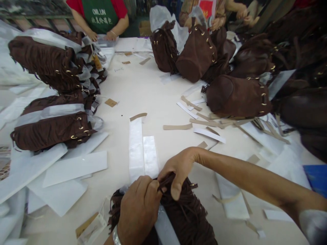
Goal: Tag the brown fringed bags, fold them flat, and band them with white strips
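Head view: the brown fringed bag (186, 217) lies at the near edge of the table (143, 88), just under both hands. The left hand (139, 207) curls tight on its top fringe; the right hand (177, 170) pinches the fringe beside it. Just beyond them lie white paper strips (143, 153)

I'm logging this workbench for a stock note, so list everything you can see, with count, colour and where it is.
fringed bag: one, dark brown, near edge, centre
wrapped bags: two stacks, brown with white bands, left
loose bags: several, brown, heaped far right
white strips: two, side by side, table centre
tan strips: many, scattered right of centre
white sheets: several, near left
table: one, cream
co-worker: one, green apron, far side
left hand: gripping the bag's fringe
right hand: gripping the fringe too
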{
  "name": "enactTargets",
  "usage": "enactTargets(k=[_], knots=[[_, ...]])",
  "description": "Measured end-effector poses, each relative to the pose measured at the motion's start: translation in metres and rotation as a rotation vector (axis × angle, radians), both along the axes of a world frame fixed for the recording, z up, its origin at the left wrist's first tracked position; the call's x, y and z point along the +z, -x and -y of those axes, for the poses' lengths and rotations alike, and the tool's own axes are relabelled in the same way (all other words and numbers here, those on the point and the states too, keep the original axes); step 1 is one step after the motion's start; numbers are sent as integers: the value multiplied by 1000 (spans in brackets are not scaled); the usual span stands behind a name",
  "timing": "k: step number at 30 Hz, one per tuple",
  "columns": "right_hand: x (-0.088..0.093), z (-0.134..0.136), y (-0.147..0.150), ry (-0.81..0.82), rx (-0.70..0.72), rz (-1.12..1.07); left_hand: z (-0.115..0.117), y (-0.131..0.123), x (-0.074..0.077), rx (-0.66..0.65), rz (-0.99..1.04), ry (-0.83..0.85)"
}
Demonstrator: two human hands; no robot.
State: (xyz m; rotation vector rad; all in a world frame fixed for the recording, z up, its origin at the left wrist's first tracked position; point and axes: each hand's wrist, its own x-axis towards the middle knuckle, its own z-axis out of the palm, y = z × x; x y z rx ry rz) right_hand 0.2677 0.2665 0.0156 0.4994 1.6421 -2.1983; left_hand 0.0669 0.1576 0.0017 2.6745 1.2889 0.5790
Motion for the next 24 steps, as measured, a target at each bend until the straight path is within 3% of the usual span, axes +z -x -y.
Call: enactTargets(k=[3, 7, 9, 12, 14, 19, 24], knots=[[1, 10, 6, -185, 79, 24, 2, -6, 0, 10, -31, -8], [4, 29, 3, -467, 19, 94, 5, 3, 16, 24, -9, 114], [4, 35, -3, -534, -38, 94, 5, 21, 26, 103, 56, 169], [3, 39, -11, -557, -116, 85, 4, 60, 36, 358, 146, 159], [3, 42, -13, -538, -125, 93, 1, 81, 36, 402, 157, 239], [2, 44, -10, -537, -129, 120, -20, 94, 25, 48, 167, 713], [0, 45, -9, -662, -89, 113, -38, 90, 15, -177, 242, 926]])
